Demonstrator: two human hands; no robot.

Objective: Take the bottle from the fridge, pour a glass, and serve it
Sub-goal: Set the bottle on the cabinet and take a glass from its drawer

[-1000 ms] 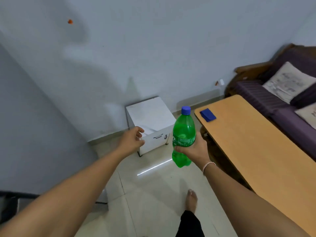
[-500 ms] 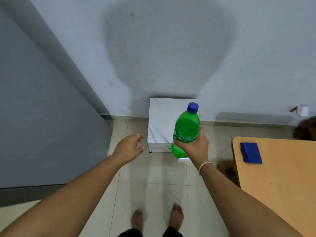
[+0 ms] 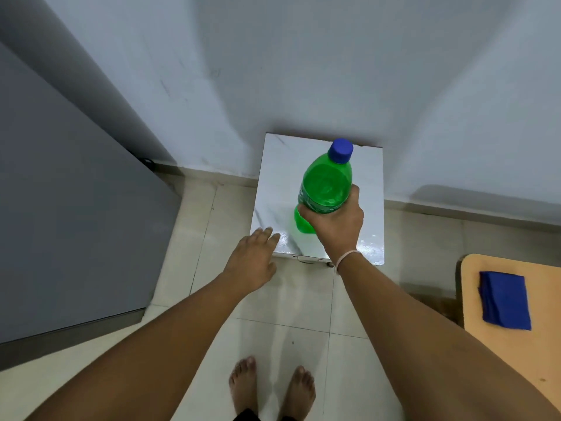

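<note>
The person is now standing square in front of the small white cabinet (image 3: 318, 202) by the wall, where a second ago it was seen from the side and further off, so the view is turning and closing in on it. The right hand (image 3: 335, 221) is holding the green soda bottle (image 3: 326, 183) around its lower body, fingers (image 3: 306, 211) wrapped on it, and the bottle, which was carried in the air over the floor, is now over the marble-look top of the cabinet, upright with its blue cap (image 3: 341, 150) closed; I cannot tell whether its base is already touching the top. The left hand (image 3: 252, 262) is reaching forward with the fingers loosely spread and holding nothing, its tips at the near left edge of the cabinet. The orange tabletop (image 3: 516, 354) with a folded blue cloth (image 3: 504, 300) is well apart at the right. No glass is showing, so I judge that pouring is not yet begun and the bottle is probably being set down first.
</note>
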